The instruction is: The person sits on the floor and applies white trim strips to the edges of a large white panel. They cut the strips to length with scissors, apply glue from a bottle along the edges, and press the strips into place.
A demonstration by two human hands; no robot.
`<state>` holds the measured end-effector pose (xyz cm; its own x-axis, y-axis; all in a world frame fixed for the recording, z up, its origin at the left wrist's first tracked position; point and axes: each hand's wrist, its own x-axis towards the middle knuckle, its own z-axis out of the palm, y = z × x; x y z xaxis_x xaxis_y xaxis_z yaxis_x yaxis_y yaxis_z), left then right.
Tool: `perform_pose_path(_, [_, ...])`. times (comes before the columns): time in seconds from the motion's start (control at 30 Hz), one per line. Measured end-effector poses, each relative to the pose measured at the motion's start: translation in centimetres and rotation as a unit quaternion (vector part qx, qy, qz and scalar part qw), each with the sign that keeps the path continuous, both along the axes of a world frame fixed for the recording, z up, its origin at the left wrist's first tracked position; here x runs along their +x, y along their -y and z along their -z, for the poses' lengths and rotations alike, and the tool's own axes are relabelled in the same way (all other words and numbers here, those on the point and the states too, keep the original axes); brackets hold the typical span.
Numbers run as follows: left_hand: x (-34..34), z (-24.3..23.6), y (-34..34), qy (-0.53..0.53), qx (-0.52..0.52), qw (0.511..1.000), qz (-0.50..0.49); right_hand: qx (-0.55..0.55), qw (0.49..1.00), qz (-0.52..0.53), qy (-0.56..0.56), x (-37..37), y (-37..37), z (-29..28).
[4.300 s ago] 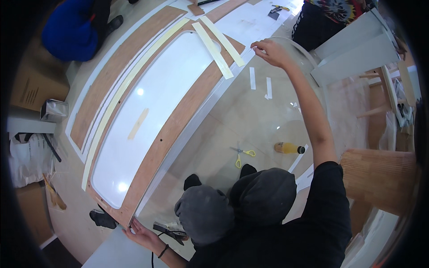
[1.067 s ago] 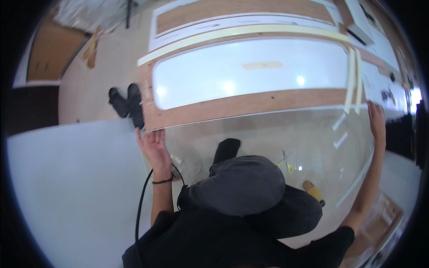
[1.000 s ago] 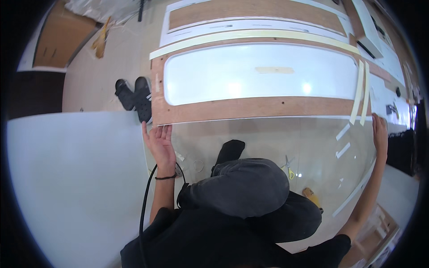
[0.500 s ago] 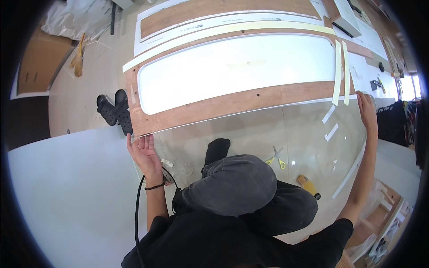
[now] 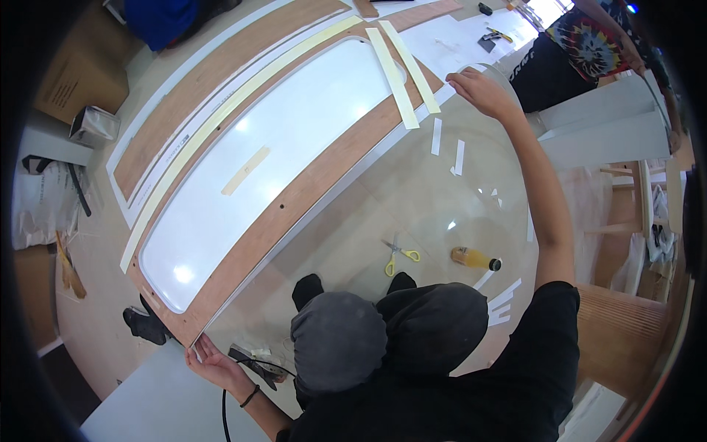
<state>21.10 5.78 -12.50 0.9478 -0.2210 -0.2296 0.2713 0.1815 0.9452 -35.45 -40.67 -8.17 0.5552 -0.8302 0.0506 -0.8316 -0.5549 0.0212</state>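
A long reddish-brown wooden panel (image 5: pixel 250 236) with a white rounded inset (image 5: pixel 294 125) lies in front of me. Pale yellow strips (image 5: pixel 394 77) cross its right end, and a long one runs along its far edge. My left hand (image 5: pixel 213 365) holds the panel's near-left corner, with the palm turned up and the fingers partly beneath. At the opposite end, my right hand (image 5: pixel 479 92) has its fingertips bent against the right corner. What its fingers grip underneath is hidden. A white edge shows along the panel's near side.
Yellow-handled scissors (image 5: pixel 398 254) and a bottle of yellow-orange liquid (image 5: pixel 475 258) lie on the floor by my knees. White strips (image 5: pixel 459 157) are scattered nearby. A grey-white board (image 5: pixel 147 401) lies lower left. One person in blue (image 5: pixel 162 22) and another in a patterned shirt (image 5: pixel 589 40) are close.
My view has turned to the right, so the panel now slants up to the right. Both hands stay at its corners. Two other people have come into view.
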Motion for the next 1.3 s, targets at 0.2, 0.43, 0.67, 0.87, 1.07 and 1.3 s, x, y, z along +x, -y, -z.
perform_pose_path(0.2, [0.3, 0.2, -0.1, 0.000, 0.001, 1.000, 0.011, 0.023, 1.000, -0.004, 0.006, -0.5, 0.4, 0.3])
perform_pose_path(0.43, [0.5, 0.4, -0.4, 0.005, -0.016, 1.000, 0.016, -0.005, 1.000, -0.018, -0.008, -0.8, 0.9, 0.7])
perform_pose_path(0.67, [0.5, 0.3, -0.4, -0.002, -0.009, 1.000, 0.011, -0.007, 1.000, -0.019, -0.010, -0.9, 0.8, 0.7])
perform_pose_path(0.87, [0.3, -0.1, -0.1, -0.005, -0.007, 1.000, 0.004, -0.002, 1.000, -0.006, -0.012, -0.7, 0.7, 0.6])
perform_pose_path(1.07, [0.4, 0.5, -0.9, -0.003, 0.010, 1.000, 0.010, -0.003, 1.000, -0.005, -0.013, -0.7, 0.2, 0.3])
perform_pose_path(1.3, [-0.6, 4.3, -5.6, -0.147, 0.139, 0.975, 0.096, -0.021, 0.998, -0.036, -0.036, -2.8, -3.7, 0.8])
